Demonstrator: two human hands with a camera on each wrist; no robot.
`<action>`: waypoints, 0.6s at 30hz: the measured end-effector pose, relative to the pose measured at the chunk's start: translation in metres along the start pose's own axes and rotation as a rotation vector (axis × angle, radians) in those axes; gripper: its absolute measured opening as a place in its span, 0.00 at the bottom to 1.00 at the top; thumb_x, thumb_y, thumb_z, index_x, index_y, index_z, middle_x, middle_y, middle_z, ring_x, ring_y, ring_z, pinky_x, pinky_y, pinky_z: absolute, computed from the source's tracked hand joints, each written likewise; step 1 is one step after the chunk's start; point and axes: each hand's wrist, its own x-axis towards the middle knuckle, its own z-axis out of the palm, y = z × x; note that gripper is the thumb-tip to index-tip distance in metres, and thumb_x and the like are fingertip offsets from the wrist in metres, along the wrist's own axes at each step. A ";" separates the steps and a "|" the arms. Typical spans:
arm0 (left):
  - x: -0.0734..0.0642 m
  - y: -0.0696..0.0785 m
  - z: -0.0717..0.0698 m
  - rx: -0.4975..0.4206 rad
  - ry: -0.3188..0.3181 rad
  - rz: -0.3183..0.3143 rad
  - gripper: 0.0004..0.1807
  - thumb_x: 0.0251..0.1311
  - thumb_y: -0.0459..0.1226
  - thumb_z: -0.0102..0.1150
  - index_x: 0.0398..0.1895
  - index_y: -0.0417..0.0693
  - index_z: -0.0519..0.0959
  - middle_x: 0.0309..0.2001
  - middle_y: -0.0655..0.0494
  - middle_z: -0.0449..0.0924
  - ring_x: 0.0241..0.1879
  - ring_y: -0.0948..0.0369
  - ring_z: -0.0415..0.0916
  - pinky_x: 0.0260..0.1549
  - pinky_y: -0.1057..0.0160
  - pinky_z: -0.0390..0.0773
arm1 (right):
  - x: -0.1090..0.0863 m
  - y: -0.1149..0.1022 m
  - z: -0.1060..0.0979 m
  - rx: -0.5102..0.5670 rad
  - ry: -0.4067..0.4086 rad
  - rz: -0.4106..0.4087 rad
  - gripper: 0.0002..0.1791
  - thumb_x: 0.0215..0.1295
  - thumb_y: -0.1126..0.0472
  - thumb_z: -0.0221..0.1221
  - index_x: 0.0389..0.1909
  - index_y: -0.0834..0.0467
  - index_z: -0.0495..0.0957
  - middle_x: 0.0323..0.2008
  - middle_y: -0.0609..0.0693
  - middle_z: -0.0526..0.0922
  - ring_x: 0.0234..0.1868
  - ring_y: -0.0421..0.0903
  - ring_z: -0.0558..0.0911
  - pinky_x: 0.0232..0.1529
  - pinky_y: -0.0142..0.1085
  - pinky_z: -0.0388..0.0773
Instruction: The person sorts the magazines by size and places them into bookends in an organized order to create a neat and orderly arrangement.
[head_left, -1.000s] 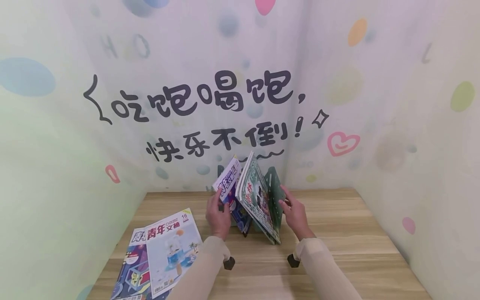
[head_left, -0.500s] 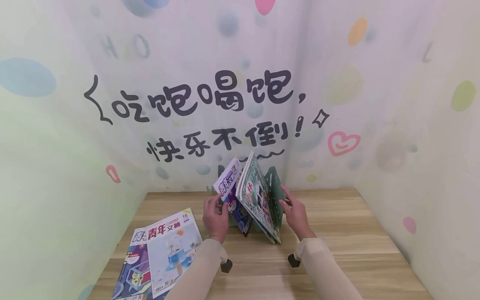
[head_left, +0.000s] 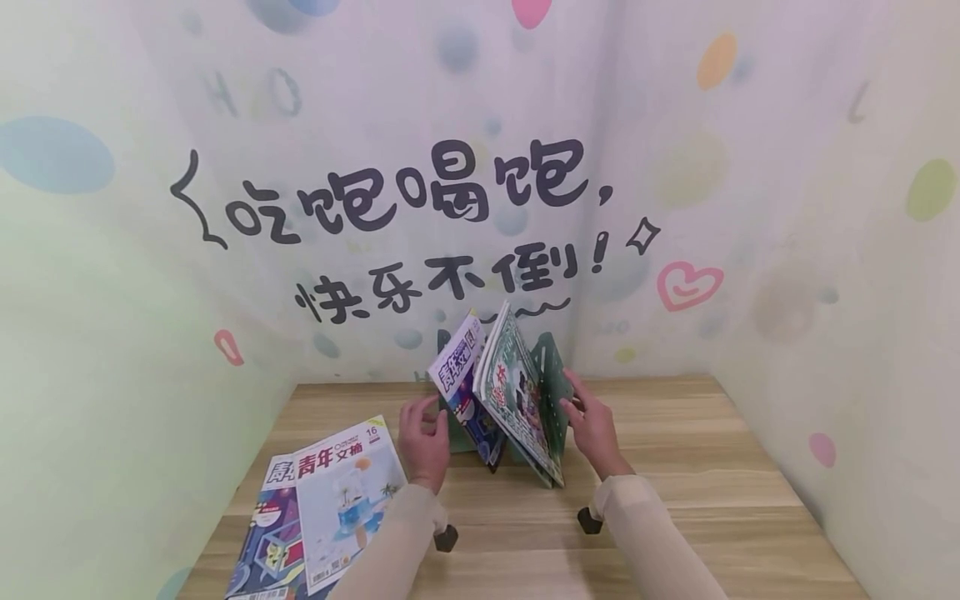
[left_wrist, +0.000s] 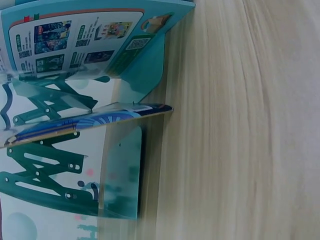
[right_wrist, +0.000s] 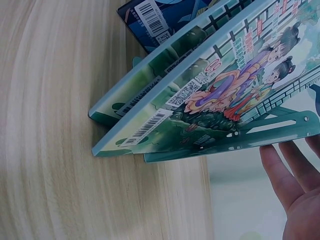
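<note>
A green metal expanding book rack (left_wrist: 122,172) with crossed lattice bars stands on the table. Leaning in it are a purple magazine (head_left: 468,400) and, to its right, green-covered magazines (head_left: 517,392), all tilted. My left hand (head_left: 424,446) is just left of the purple magazine, fingers loosely bent, gripping nothing; whether it touches the rack's left end is hidden. My right hand (head_left: 596,429) rests its fingertips on the outer face of the rack's right end plate (head_left: 553,387). The right wrist view shows those fingers (right_wrist: 280,175) extended against the plate. No left fingers appear in the left wrist view.
Two more magazines lie overlapped flat at the table's left: a white one (head_left: 348,500) on top of a purple one (head_left: 266,533). The wooden table (head_left: 675,500) runs back to a printed wall (head_left: 465,83), with walls on both sides.
My left hand has drawn back to the left, away from the edge of the purple magazine. The right hand, rack and magazines stay almost where they were.
</note>
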 end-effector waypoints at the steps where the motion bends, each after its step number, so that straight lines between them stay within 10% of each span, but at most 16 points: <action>1: 0.000 -0.001 -0.001 -0.001 0.002 -0.003 0.15 0.56 0.27 0.65 0.47 0.45 0.80 0.45 0.48 0.76 0.36 0.51 0.78 0.27 0.65 0.83 | 0.000 0.000 0.000 0.002 0.000 0.000 0.31 0.71 0.63 0.54 0.72 0.42 0.62 0.67 0.58 0.68 0.56 0.63 0.77 0.44 0.50 0.82; 18: 0.002 -0.023 -0.026 0.094 0.092 -0.030 0.13 0.54 0.27 0.67 0.44 0.42 0.81 0.42 0.51 0.78 0.33 0.51 0.78 0.27 0.73 0.78 | 0.001 0.002 0.000 -0.017 0.008 -0.028 0.30 0.71 0.63 0.55 0.72 0.44 0.63 0.66 0.61 0.69 0.55 0.63 0.78 0.44 0.51 0.82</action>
